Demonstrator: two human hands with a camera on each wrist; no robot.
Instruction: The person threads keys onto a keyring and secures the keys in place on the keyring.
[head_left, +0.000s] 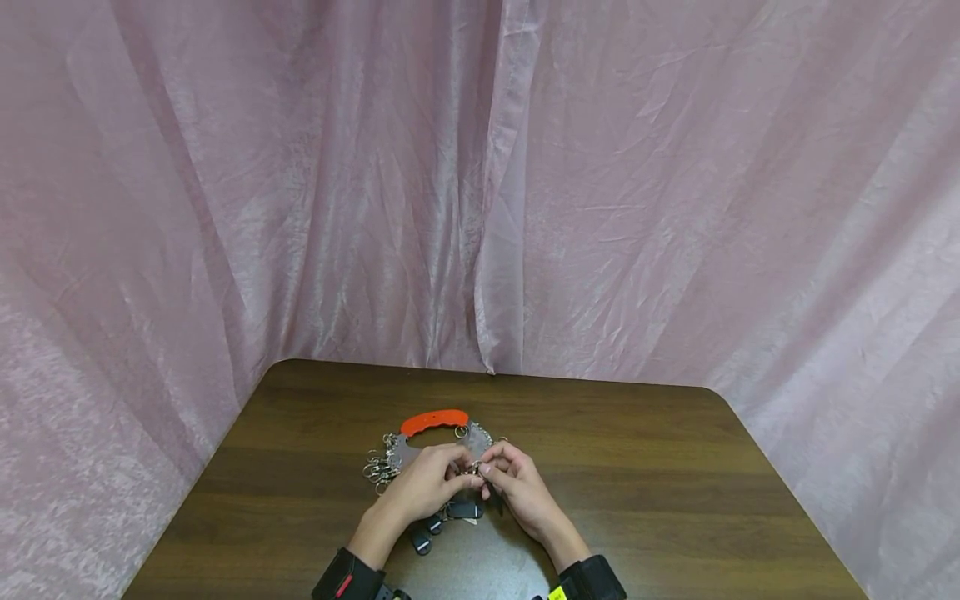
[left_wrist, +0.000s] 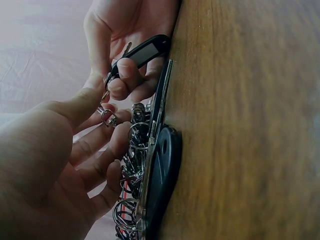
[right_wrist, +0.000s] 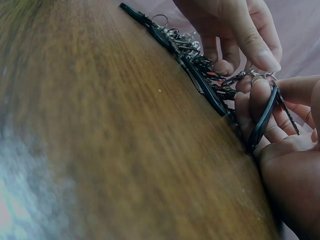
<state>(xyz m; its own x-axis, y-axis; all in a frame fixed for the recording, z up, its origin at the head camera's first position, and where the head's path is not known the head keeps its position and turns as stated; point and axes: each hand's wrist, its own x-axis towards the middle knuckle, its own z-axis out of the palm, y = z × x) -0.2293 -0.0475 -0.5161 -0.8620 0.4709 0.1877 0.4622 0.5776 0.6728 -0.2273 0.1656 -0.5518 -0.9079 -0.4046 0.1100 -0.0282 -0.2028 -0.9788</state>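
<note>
Both hands meet over a key carrier with an orange handle (head_left: 435,419) and a grey metal plate (head_left: 406,452) hung with small clips and rings. My left hand (head_left: 429,483) pinches a small metal ring with a clip (left_wrist: 108,117) between thumb and fingers. From the other side my right hand (head_left: 525,493) pinches the key ring, which carries a black key tag (left_wrist: 148,52) with a pale label. A key (right_wrist: 289,114) hangs beside that tag, against the right fingers. Fingertips partly hide the join between ring and clip.
Several black key tags (head_left: 422,543) lie on the brown wooden table (head_left: 675,492) below the left hand. A cluster of clips and rings (head_left: 380,469) spreads at the carrier's left side. Behind the table's far edge hangs a pink curtain (head_left: 600,208).
</note>
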